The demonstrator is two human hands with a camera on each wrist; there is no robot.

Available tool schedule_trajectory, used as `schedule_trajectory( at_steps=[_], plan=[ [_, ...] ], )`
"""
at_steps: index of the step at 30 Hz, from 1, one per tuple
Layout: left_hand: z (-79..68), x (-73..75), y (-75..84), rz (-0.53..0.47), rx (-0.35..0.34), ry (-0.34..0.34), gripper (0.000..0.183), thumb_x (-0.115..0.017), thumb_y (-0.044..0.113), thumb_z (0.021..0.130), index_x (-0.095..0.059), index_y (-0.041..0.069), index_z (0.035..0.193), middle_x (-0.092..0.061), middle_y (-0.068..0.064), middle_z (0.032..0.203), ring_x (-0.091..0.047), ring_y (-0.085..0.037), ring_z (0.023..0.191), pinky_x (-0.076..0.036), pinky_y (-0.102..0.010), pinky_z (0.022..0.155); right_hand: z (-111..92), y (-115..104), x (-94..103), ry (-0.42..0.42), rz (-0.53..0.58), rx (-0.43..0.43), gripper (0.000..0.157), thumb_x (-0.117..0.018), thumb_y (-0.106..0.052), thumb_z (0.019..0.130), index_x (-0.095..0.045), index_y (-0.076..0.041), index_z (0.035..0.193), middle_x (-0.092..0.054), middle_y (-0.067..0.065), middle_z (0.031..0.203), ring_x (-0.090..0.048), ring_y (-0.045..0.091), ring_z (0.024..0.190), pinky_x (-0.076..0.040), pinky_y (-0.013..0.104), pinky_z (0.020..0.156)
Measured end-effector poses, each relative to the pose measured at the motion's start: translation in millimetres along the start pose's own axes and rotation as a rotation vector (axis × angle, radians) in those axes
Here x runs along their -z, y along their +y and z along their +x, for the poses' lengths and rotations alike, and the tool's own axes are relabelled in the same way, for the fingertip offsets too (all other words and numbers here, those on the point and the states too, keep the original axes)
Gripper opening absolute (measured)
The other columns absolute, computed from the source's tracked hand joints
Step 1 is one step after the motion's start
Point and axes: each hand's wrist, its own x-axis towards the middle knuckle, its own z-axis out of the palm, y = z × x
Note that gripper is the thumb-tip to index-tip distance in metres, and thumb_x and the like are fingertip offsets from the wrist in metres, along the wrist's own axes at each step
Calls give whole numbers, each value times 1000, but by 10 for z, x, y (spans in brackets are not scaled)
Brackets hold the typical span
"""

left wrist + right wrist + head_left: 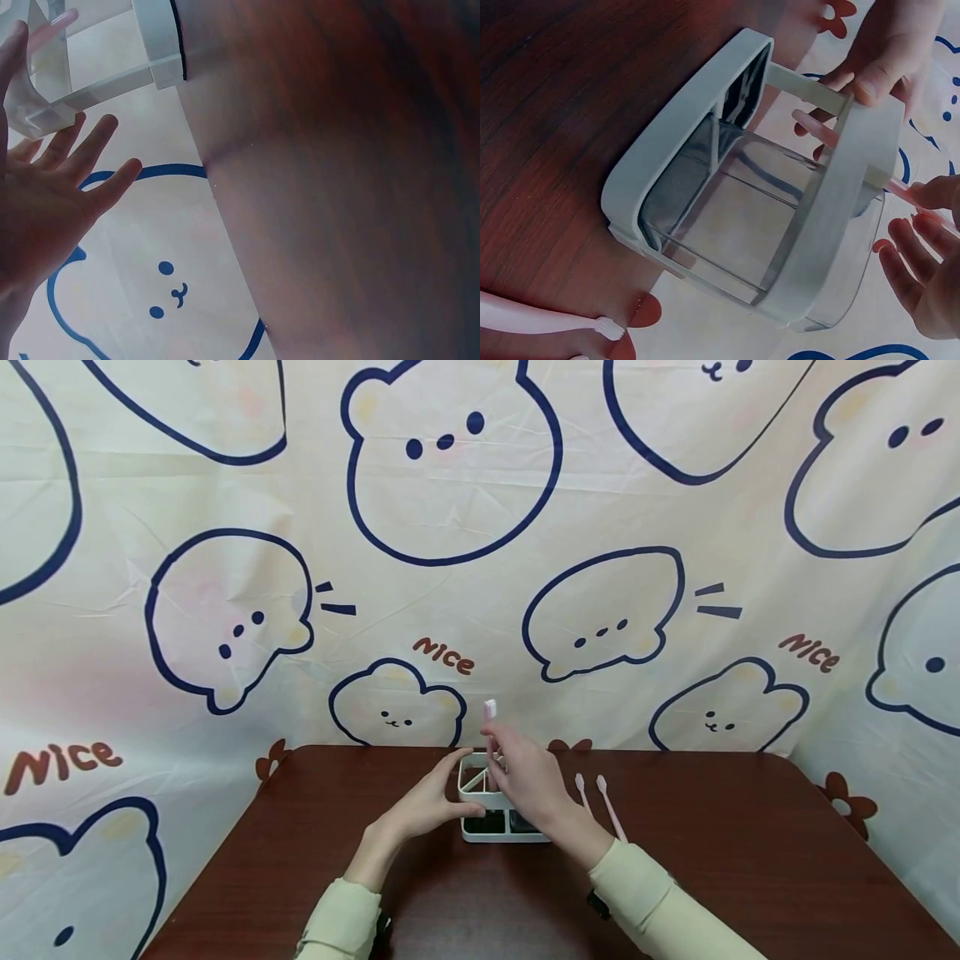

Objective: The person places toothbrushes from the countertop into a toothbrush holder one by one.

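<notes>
A white toothbrush holder (501,837) with clear walls stands on the table, its upper frame divided into compartments. My left hand (423,802) grips that frame from the left, thumb at the front and fingers spread behind. In the right wrist view, the left thumb (880,79) lies on the frame's rim. A pink toothbrush (491,710) is pinched in my right hand (532,777), bristles up. Its handle (815,129) passes down through the frame, the lower end hanging inside the holder. My other right fingers (919,274) are loosely bent beside the clear wall.
Two more pink toothbrushes (611,810) lie on the brown table (750,852), right of the holder and partly behind my right forearm. A patterned cloth (480,610) hangs behind the table's far edge.
</notes>
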Motion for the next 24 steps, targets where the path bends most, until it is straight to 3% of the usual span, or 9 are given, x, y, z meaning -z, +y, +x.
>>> schedule_trajectory(
  at_steps=[7,19,24],
  plan=[
    [-6,-2,12,0,5,0,94,-82,44,79,-29,24,154,-33,-6,159,-39,-26,141,-35,-58,114,-43,15,-67,15,-92,38,37,-75,-12,88,-60,-16,122,-71,-1,105,-67,10,80,-57,24,62],
    [9,-15,-5,-26,-1,2,92,-83,38,80,-29,25,153,-35,-9,157,-43,-28,136,-36,-59,112,-103,66,-114,23,-193,110,24,-73,-15,89,-64,-18,112,-67,-5,79,-53,6,56,-40,17,47],
    [16,-14,-12,-15,5,5,93,-83,39,80,-29,25,154,-35,-8,157,-43,-27,137,-37,-59,111,-107,73,-119,32,-196,125,23,-72,-17,90,-65,-18,112,-70,-5,81,-57,8,61,-46,20,51]
  ],
)
